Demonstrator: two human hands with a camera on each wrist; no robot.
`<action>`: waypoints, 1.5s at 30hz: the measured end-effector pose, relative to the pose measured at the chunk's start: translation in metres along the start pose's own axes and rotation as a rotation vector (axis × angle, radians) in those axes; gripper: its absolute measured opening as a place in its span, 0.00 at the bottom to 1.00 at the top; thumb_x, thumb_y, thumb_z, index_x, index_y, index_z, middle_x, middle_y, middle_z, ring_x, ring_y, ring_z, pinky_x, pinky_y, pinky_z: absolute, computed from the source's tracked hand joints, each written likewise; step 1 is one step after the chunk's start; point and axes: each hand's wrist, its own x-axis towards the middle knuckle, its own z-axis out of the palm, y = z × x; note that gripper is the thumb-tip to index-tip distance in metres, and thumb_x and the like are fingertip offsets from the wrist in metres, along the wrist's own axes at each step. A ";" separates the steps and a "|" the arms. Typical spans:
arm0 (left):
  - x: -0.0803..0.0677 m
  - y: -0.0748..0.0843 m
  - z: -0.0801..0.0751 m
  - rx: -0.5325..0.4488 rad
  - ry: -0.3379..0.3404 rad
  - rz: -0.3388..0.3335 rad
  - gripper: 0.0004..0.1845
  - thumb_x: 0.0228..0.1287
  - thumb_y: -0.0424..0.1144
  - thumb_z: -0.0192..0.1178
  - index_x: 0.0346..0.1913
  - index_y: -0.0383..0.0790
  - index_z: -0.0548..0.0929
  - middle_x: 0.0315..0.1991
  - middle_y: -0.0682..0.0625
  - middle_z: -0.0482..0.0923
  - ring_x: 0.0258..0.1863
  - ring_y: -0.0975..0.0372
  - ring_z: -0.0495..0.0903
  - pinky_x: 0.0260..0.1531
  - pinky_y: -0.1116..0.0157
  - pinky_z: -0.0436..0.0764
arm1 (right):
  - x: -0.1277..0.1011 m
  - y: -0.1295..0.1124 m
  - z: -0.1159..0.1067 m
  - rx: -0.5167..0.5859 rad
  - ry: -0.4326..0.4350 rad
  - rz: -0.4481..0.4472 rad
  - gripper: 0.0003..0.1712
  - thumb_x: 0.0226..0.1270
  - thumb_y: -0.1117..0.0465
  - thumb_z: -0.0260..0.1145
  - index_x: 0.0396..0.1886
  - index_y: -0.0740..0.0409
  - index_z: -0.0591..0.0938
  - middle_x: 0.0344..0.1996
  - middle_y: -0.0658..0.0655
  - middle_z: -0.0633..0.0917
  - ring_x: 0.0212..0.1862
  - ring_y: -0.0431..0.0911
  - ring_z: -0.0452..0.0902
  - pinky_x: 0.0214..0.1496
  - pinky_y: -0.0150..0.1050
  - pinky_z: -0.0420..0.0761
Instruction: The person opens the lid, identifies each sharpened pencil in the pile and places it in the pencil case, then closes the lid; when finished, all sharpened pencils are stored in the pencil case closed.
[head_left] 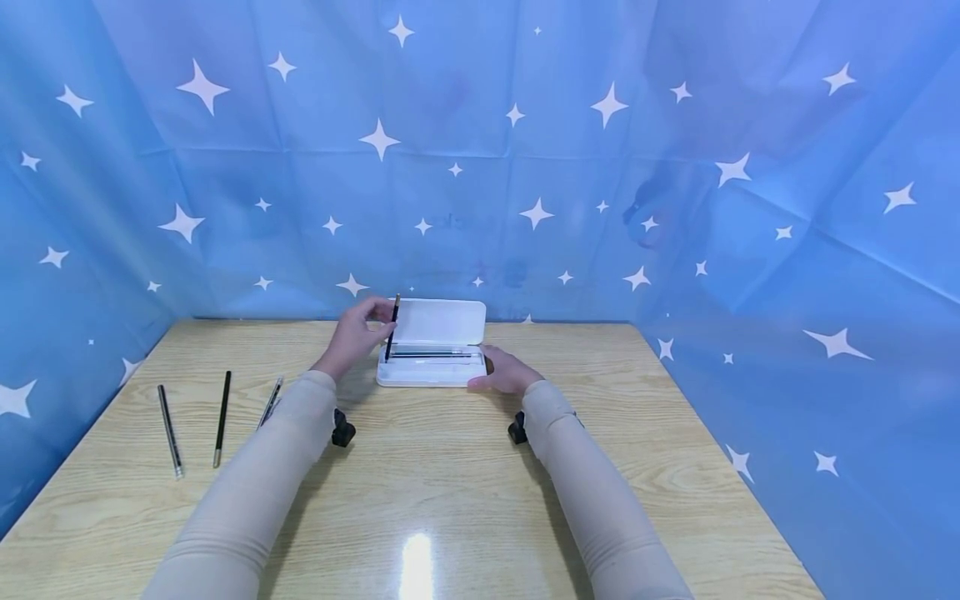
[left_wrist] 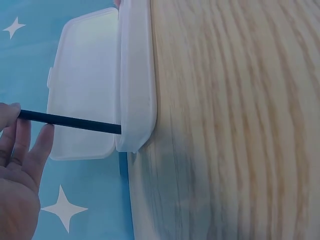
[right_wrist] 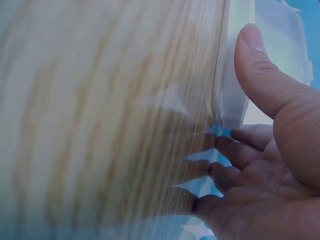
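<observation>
My left hand [head_left: 354, 337] pinches a slim black pencil [head_left: 391, 337] near its upper part. The pencil slants steeply, its lower end inside the left end of an open white pencil case [head_left: 431, 383]. In the left wrist view, the black pencil [left_wrist: 82, 123] runs from the fingertips down behind the case's wall [left_wrist: 136, 95]. Several slim pencils [head_left: 431, 354] lie lengthwise in the case, below its raised lid [head_left: 442, 321]. At the right end, my right hand [head_left: 508, 372] holds the case, thumb along the front wall and fingers around the end, as the right wrist view shows.
On the left of the wooden table [head_left: 450, 467] lie a dark pencil [head_left: 170, 429], a black pencil [head_left: 222, 417] and another pencil [head_left: 271, 402], partly hidden by the left sleeve. A blue star-patterned curtain [head_left: 465, 192] hangs close behind the case and table.
</observation>
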 end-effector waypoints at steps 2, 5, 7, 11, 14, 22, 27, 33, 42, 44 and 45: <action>0.000 -0.001 0.001 0.019 -0.019 -0.004 0.15 0.69 0.30 0.65 0.57 0.36 0.80 0.46 0.43 0.81 0.47 0.52 0.80 0.52 0.51 0.80 | 0.000 0.000 0.000 -0.002 0.001 -0.001 0.54 0.68 0.43 0.70 0.83 0.52 0.50 0.81 0.59 0.52 0.81 0.56 0.44 0.79 0.55 0.52; -0.001 -0.002 0.000 0.028 -0.044 -0.020 0.17 0.69 0.32 0.66 0.58 0.36 0.80 0.48 0.43 0.82 0.49 0.52 0.81 0.52 0.49 0.80 | 0.000 0.000 0.001 0.004 0.001 -0.005 0.54 0.68 0.43 0.70 0.83 0.51 0.50 0.81 0.59 0.53 0.81 0.56 0.44 0.79 0.55 0.53; -0.003 -0.002 -0.002 0.033 -0.056 -0.034 0.18 0.69 0.33 0.66 0.60 0.35 0.79 0.49 0.42 0.82 0.50 0.52 0.80 0.53 0.49 0.80 | -0.001 -0.001 0.001 0.008 -0.001 -0.006 0.54 0.69 0.44 0.70 0.83 0.51 0.51 0.81 0.59 0.52 0.81 0.56 0.44 0.79 0.55 0.52; -0.005 -0.002 -0.008 0.026 -0.062 -0.048 0.22 0.69 0.35 0.67 0.62 0.34 0.78 0.52 0.40 0.81 0.51 0.51 0.79 0.52 0.50 0.79 | -0.001 -0.002 0.000 -0.002 -0.006 0.009 0.54 0.69 0.43 0.69 0.83 0.50 0.50 0.81 0.59 0.51 0.81 0.55 0.43 0.79 0.55 0.52; -0.006 -0.004 -0.011 0.034 -0.058 -0.035 0.22 0.69 0.36 0.67 0.62 0.33 0.77 0.52 0.38 0.80 0.50 0.50 0.78 0.51 0.51 0.78 | -0.001 -0.002 0.000 -0.007 -0.007 0.029 0.55 0.69 0.42 0.69 0.83 0.50 0.49 0.82 0.58 0.50 0.81 0.55 0.42 0.80 0.54 0.51; -0.007 -0.010 -0.014 0.104 -0.070 -0.072 0.20 0.69 0.37 0.67 0.60 0.34 0.78 0.52 0.40 0.79 0.51 0.49 0.77 0.52 0.50 0.78 | -0.001 -0.001 0.002 -0.005 0.012 0.029 0.54 0.67 0.43 0.71 0.83 0.48 0.52 0.81 0.58 0.53 0.81 0.55 0.44 0.79 0.55 0.52; -0.006 -0.010 -0.011 0.224 -0.168 -0.087 0.18 0.71 0.37 0.65 0.60 0.36 0.79 0.52 0.42 0.79 0.51 0.50 0.77 0.53 0.50 0.78 | -0.001 0.000 0.001 -0.001 0.014 0.024 0.54 0.67 0.43 0.71 0.83 0.49 0.52 0.81 0.58 0.53 0.81 0.55 0.44 0.79 0.55 0.52; -0.006 -0.007 -0.008 0.322 -0.213 -0.111 0.17 0.74 0.38 0.61 0.60 0.38 0.80 0.56 0.42 0.79 0.55 0.49 0.76 0.55 0.49 0.77 | 0.001 -0.001 0.001 0.000 -0.004 0.057 0.56 0.67 0.41 0.70 0.84 0.49 0.48 0.82 0.56 0.50 0.81 0.54 0.42 0.80 0.53 0.51; 0.003 -0.009 -0.016 0.292 -0.119 -0.187 0.35 0.76 0.41 0.59 0.77 0.32 0.58 0.74 0.33 0.58 0.74 0.41 0.57 0.72 0.43 0.60 | 0.001 -0.003 0.001 -0.006 -0.002 0.045 0.56 0.67 0.40 0.69 0.84 0.49 0.49 0.81 0.57 0.51 0.81 0.55 0.43 0.80 0.55 0.51; 0.005 -0.007 -0.016 0.281 -0.150 -0.211 0.38 0.76 0.42 0.58 0.79 0.33 0.53 0.77 0.33 0.52 0.77 0.41 0.52 0.74 0.43 0.57 | 0.001 -0.003 0.001 -0.009 -0.003 0.043 0.56 0.67 0.40 0.69 0.84 0.49 0.49 0.82 0.57 0.51 0.81 0.55 0.43 0.80 0.54 0.51; 0.006 -0.006 -0.015 0.274 -0.167 -0.222 0.39 0.76 0.43 0.57 0.79 0.33 0.51 0.78 0.33 0.51 0.77 0.41 0.51 0.74 0.43 0.56 | 0.002 -0.003 0.001 -0.008 -0.004 0.044 0.56 0.67 0.40 0.69 0.84 0.49 0.49 0.82 0.57 0.51 0.81 0.55 0.43 0.80 0.54 0.51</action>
